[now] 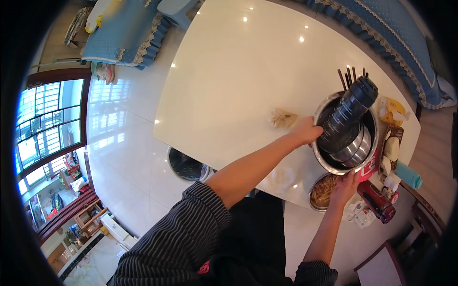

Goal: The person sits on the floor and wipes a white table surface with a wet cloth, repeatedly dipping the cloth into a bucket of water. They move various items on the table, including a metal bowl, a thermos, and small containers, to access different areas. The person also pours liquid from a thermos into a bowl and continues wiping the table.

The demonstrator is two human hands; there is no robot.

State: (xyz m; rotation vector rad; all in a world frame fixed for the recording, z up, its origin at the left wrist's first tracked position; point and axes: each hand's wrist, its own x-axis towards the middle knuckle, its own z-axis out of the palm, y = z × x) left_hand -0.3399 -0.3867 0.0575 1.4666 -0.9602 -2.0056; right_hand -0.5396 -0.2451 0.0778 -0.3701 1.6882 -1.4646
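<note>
A stainless steel basin [318, 157] is held in both hands above the near right part of the white table [229, 82]. My left hand [306, 132] grips its left rim, and my right hand [345, 186] is at the near rim from below. Inside lie a black bottle [343, 118] bearing white writing, tilted out past the far rim, and stacked metal bowls [357, 150]. Several dark chopsticks [347, 78] stick up beyond the far rim; their lower ends are hidden. Partly behind my right hand is a metal dish of brownish strips of food [322, 195].
Right of the basin are a yellow tissue pack [390, 111], a brown tray with pale items [391, 148], a teal bottle [409, 175], a red box [368, 169] and a red thermos [375, 200]. Crumpled tissue [284, 118] lies left. A lined bin [186, 166] stands by the table's edge.
</note>
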